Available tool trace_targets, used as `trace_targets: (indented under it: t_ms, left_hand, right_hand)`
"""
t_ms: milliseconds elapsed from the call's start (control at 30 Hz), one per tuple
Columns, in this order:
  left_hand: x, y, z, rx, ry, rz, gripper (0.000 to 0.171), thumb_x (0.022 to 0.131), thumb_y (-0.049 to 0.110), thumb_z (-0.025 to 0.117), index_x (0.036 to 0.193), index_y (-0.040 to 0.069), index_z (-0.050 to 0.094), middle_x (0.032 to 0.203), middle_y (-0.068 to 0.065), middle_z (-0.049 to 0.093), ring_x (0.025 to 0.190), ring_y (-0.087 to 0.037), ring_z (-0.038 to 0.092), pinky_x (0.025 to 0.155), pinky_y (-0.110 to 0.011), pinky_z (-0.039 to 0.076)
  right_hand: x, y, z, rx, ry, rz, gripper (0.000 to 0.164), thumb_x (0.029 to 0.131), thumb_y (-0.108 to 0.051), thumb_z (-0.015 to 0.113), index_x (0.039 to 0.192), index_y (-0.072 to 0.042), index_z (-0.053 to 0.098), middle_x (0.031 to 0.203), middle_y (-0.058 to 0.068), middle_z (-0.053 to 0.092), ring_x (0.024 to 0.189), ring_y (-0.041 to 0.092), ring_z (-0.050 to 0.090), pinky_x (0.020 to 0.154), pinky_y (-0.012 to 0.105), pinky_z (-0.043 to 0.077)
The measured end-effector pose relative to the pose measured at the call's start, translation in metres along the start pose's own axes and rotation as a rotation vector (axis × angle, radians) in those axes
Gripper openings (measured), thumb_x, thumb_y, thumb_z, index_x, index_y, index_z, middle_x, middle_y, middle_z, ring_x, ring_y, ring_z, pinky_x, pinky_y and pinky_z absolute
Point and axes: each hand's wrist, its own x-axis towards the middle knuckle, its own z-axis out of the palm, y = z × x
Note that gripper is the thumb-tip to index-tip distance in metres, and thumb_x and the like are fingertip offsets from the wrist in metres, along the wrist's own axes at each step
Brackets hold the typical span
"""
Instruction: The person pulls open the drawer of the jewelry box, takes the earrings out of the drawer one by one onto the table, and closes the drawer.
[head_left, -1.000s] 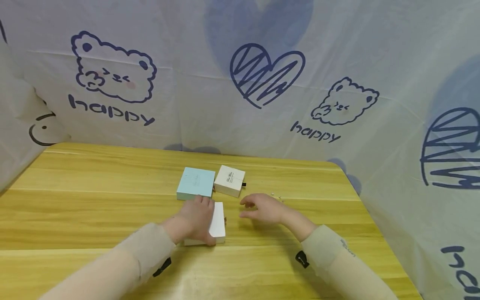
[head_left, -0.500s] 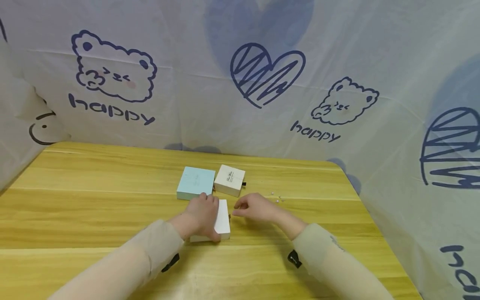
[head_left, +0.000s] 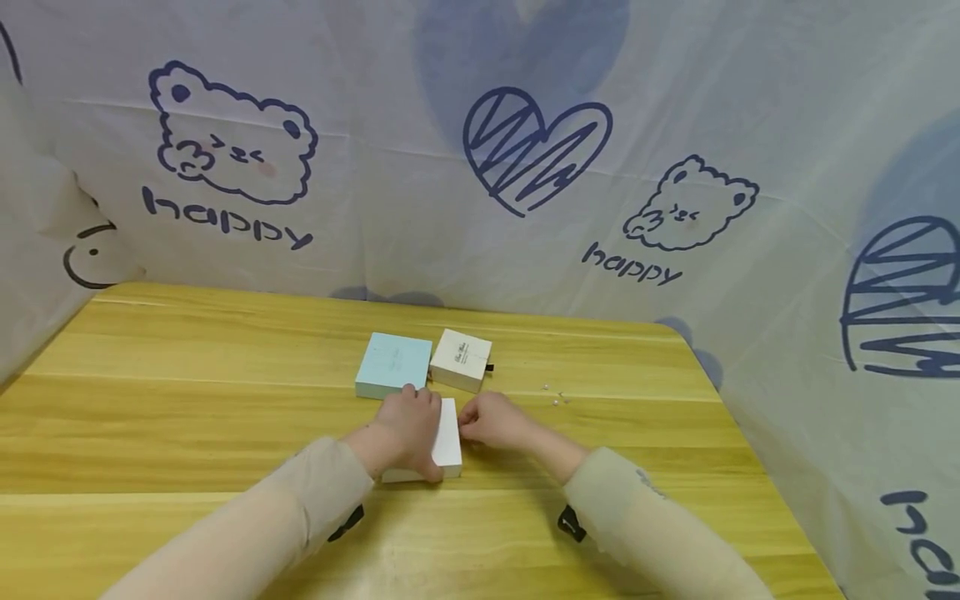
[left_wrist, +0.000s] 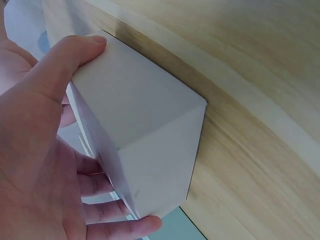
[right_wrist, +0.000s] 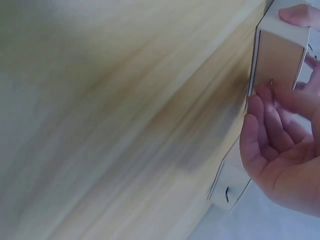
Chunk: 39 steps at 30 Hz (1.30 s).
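Wooden table (head_left: 187,400): white box (head_left: 448,442) well in from the back edge, left hand (head_left: 407,427) gripping it, right hand (head_left: 493,419) pinching its pull tab (right_wrist: 271,82). I judge the box light, stiff card; hold its side walls. Blue box (head_left: 395,362) lies just beyond.

1 white box (head_left: 447,437), drawer closed, flat on table (head_left: 225,400).

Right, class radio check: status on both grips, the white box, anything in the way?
Left grip around white box. Right grip pinching its pull loop. Box on table, drawer apparently shut. Nothing visibly blocking; blue box just beyond.
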Motion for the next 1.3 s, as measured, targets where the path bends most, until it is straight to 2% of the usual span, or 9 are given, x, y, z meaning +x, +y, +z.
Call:
trace_targets:
  t_ms: [100, 300, 433, 533, 767, 1033, 1300]
  left_hand:
    - [0.001, 0.001, 0.001, 0.014, -0.002, 0.000, 0.091, 0.062, 0.065, 0.070, 0.118, -0.003, 0.050, 0.100, -0.011, 0.056, 0.084, -0.022, 0.049, 0.069, -0.032, 0.049]
    - [0.002, 0.001, 0.002, 0.016, -0.004, 0.001, 0.090, 0.062, 0.066, 0.069, 0.118, -0.002, 0.050, 0.099, -0.011, 0.056, 0.083, -0.021, 0.049, 0.069, -0.031, 0.049]
    - [0.003, 0.001, 0.002, 0.016, -0.007, 0.000, 0.090, 0.061, 0.066, 0.070, 0.117, -0.002, 0.050, 0.098, -0.010, 0.056, 0.083, -0.021, 0.048, 0.069, -0.031, 0.049]
    - [0.002, 0.001, 0.001, 0.004, -0.008, 0.006, 0.089, 0.061, 0.064, 0.071, 0.116, -0.002, 0.050, 0.099, -0.011, 0.055, 0.084, -0.021, 0.048, 0.070, -0.031, 0.049]
    - [0.002, -0.002, -0.001, -0.019, -0.004, 0.025, 0.090, 0.060, 0.061, 0.074, 0.118, -0.002, 0.049, 0.101, -0.011, 0.055, 0.086, -0.022, 0.048, 0.073, -0.032, 0.048]
    - [0.004, -0.003, 0.001, -0.020, -0.005, 0.027, 0.091, 0.060, 0.062, 0.073, 0.120, -0.002, 0.049, 0.103, -0.011, 0.056, 0.087, -0.021, 0.049, 0.074, -0.032, 0.049]
    - [0.000, 0.001, 0.000, 0.003, -0.021, 0.010, 0.101, 0.063, 0.065, 0.071, 0.133, -0.003, 0.043, 0.115, -0.013, 0.058, 0.099, -0.024, 0.056, 0.083, -0.032, 0.051]
  right_hand:
    - [0.001, -0.001, 0.002, -0.009, 0.021, 0.018, 0.015, 0.083, -0.001, 0.060, 0.070, -0.001, 0.066, 0.054, -0.004, 0.047, 0.048, 0.006, 0.038, 0.049, 0.016, 0.031]
    - [0.000, -0.003, 0.002, -0.007, 0.021, 0.035, 0.012, 0.080, 0.003, 0.060, 0.071, -0.001, 0.068, 0.057, -0.004, 0.050, 0.049, 0.007, 0.039, 0.048, 0.017, 0.031]
    - [-0.002, -0.002, 0.001, -0.031, 0.024, 0.033, 0.025, 0.075, 0.006, 0.059, 0.055, -0.008, 0.055, 0.050, -0.006, 0.044, 0.046, 0.006, 0.036, 0.046, 0.016, 0.028]
    - [-0.004, -0.001, -0.002, -0.047, 0.037, 0.041, 0.033, 0.072, 0.007, 0.058, 0.050, -0.014, 0.044, 0.047, -0.007, 0.040, 0.045, 0.005, 0.035, 0.045, 0.016, 0.027]
    - [-0.009, 0.002, -0.004, -0.021, 0.054, 0.102, 0.024, 0.073, 0.004, 0.060, 0.054, -0.009, 0.054, 0.050, -0.006, 0.045, 0.046, 0.006, 0.037, 0.045, 0.016, 0.030]
    - [-0.013, 0.007, -0.005, -0.011, 0.087, 0.144, 0.031, 0.075, 0.003, 0.060, 0.052, -0.013, 0.047, 0.049, -0.006, 0.043, 0.046, 0.006, 0.035, 0.045, 0.017, 0.028]
    - [-0.017, 0.012, -0.005, -0.006, 0.106, 0.190, 0.025, 0.077, 0.001, 0.062, 0.055, -0.008, 0.053, 0.051, -0.004, 0.045, 0.049, 0.008, 0.039, 0.048, 0.018, 0.031]
